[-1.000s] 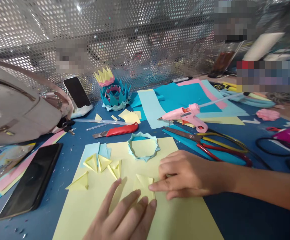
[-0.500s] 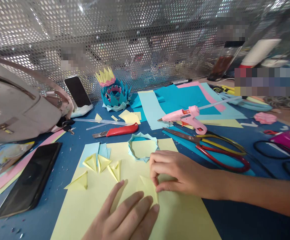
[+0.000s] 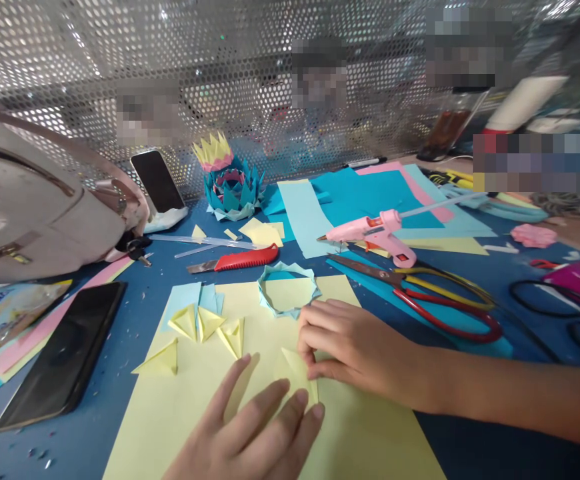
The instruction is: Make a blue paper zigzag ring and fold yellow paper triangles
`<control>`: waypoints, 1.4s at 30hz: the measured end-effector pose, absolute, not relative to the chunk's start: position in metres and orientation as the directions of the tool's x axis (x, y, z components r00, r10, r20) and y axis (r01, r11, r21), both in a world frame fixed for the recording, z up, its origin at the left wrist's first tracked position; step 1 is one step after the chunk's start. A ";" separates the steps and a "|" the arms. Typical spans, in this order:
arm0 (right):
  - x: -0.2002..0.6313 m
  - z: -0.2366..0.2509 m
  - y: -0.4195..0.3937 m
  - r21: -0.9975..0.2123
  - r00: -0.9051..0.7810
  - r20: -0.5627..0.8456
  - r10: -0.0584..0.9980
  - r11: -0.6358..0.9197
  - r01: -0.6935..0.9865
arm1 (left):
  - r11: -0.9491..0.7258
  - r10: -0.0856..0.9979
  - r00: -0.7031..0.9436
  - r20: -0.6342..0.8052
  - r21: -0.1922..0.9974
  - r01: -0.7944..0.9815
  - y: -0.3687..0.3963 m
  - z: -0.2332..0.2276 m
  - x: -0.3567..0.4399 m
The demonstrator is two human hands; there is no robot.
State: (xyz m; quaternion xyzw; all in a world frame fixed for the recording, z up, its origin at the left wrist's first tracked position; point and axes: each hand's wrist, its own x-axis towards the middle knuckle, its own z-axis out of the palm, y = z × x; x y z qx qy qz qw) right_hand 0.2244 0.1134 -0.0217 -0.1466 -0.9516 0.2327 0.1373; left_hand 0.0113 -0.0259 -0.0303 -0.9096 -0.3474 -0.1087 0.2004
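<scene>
My left hand [image 3: 255,427] lies with fingers spread, its fingertips pressing the lower part of a small folded piece of yellow paper [image 3: 293,367]. Thumb and fingers of my right hand [image 3: 343,340] pinch that piece at its right edge. Both hands rest over a large yellow sheet [image 3: 370,433]. Several folded yellow paper triangles [image 3: 184,324] lie left of the hands, some overlapping light blue paper slips [image 3: 183,297]. Just beyond my right hand sits a light blue pointed paper ring [image 3: 290,290]. My right fingers partly cover the folded piece.
Beyond the sheet lie a red utility knife [image 3: 245,258], a pink glue gun [image 3: 370,233] and red-and-yellow-handled scissors [image 3: 435,297]. A layered blue paper crown [image 3: 234,193] stands near the perforated metal screen [image 3: 250,80]. A black phone [image 3: 65,353] and a pale bag [image 3: 35,200] are on the left.
The whole view has shifted slightly. Both hands keep nearly the same pose on the folded yellow paper, with the left fingertips a touch farther right.
</scene>
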 end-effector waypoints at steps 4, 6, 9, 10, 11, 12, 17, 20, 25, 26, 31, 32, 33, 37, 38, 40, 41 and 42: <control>0.224 -0.024 0.111 -0.428 -0.910 0.228 0.345 0.875 0.225 | -0.656 0.603 0.703 0.377 -0.266 0.706 -0.027 -0.033 0.015; 0.224 -0.024 0.111 -0.411 -0.908 0.236 0.345 0.883 0.228 | -0.645 0.602 0.681 0.417 -0.249 0.723 -0.027 -0.035 0.017; 0.225 -0.024 0.110 -0.397 -0.910 0.245 0.335 0.891 0.221 | -0.637 0.597 0.665 0.449 -0.238 0.733 -0.027 -0.036 0.018; 0.226 -0.025 0.109 -0.393 -0.910 0.246 0.333 0.893 0.221 | -0.641 0.596 0.672 0.439 -0.244 0.728 -0.027 -0.035 0.018; 0.226 -0.025 0.109 -0.390 -0.910 0.247 0.333 0.894 0.221 | -0.648 0.597 0.685 0.417 -0.252 0.718 -0.027 -0.034 0.017; 0.226 -0.025 0.109 -0.386 -0.910 0.246 0.335 0.895 0.225 | -0.653 0.597 0.693 0.404 -0.257 0.712 -0.027 -0.034 0.017; 0.226 -0.025 0.108 -0.385 -0.904 0.257 0.343 0.894 0.230 | -0.645 0.593 0.675 0.440 -0.242 0.724 -0.025 -0.032 0.018; 0.225 -0.024 0.108 -0.395 -0.904 0.258 0.342 0.891 0.225 | -0.656 0.586 0.701 0.407 -0.269 0.705 -0.025 -0.034 0.019; 0.226 -0.024 0.109 -0.417 -0.904 0.254 0.344 0.882 0.218 | -0.649 0.595 0.685 0.420 -0.251 0.718 -0.026 -0.032 0.017; 0.226 -0.024 0.109 -0.423 -0.905 0.253 0.342 0.880 0.215 | -0.669 0.589 0.716 0.376 -0.271 0.692 -0.026 -0.030 0.015; 0.227 -0.025 0.112 -0.461 -0.914 0.224 0.339 0.863 0.207 | -0.682 0.597 0.747 0.292 -0.305 0.664 -0.027 -0.025 0.010; 0.227 -0.024 0.112 -0.466 -0.915 0.218 0.340 0.860 0.209 | -0.685 0.596 0.751 0.285 -0.307 0.661 -0.028 -0.025 0.010; 0.226 -0.024 0.112 -0.467 -0.916 0.213 0.341 0.858 0.211 | -0.680 0.600 0.745 0.291 -0.305 0.667 -0.028 -0.026 0.010; 0.226 -0.025 0.111 -0.446 -0.913 0.214 0.348 0.866 0.226 | -0.676 0.597 0.743 0.303 -0.307 0.669 -0.027 -0.026 0.011; 0.226 -0.026 0.111 -0.439 -0.911 0.218 0.350 0.869 0.229 | -0.679 0.592 0.748 0.302 -0.314 0.664 -0.026 -0.026 0.011; 0.225 -0.027 0.110 -0.427 -0.908 0.229 0.351 0.875 0.230 | -0.690 0.577 0.764 0.290 -0.328 0.646 -0.026 -0.025 0.011; 0.225 -0.027 0.109 -0.421 -0.907 0.235 0.350 0.877 0.230 | -0.690 0.576 0.765 0.287 -0.330 0.644 -0.025 -0.025 0.011; 0.225 -0.027 0.109 -0.416 -0.905 0.240 0.350 0.880 0.230 | -0.686 0.577 0.760 0.299 -0.326 0.650 -0.025 -0.025 0.011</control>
